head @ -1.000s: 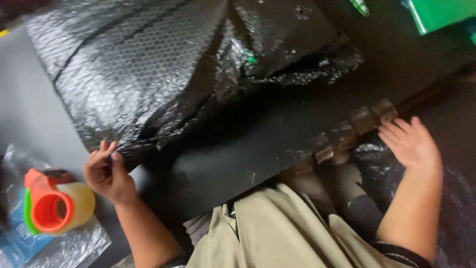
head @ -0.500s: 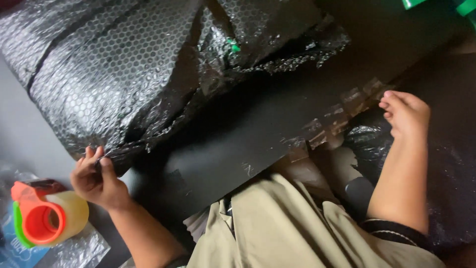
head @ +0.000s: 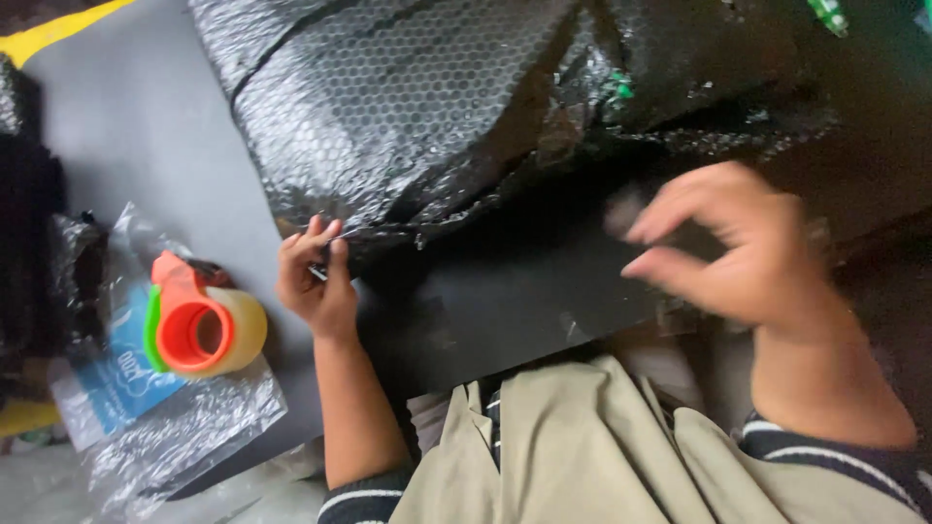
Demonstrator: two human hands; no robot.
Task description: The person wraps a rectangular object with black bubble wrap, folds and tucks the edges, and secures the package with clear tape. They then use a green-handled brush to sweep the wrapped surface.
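A bulky bundle wrapped in black bubble wrap (head: 417, 107) fills the upper middle of the frame, lying on a grey table (head: 146, 146). Its lower edge is ragged and loose, with folds gathering toward the centre.

At the bundle's lower left corner, the left hand (head: 316, 277) pinches the wrap's edge between thumb and fingertips, fingers closed on the plastic. The right hand (head: 748, 257) hovers in the right middle of the frame over a dark flat sheet (head: 505, 301), fingers curled and parted, holding nothing that can be made out; it is blurred, so a small item there cannot be ruled out.

To handle this well, the pinched corner looks best held taut and flat against the bundle, so the loose flap does not spring open, while the free hand presses down the folds near the centre.

In the lower left, a tape dispenser (head: 199, 325) in orange and green with a roll of clear tape rests on a clear plastic bag (head: 184, 427), just beside the left hand. A beige garment (head: 582, 456) covers the lower centre.
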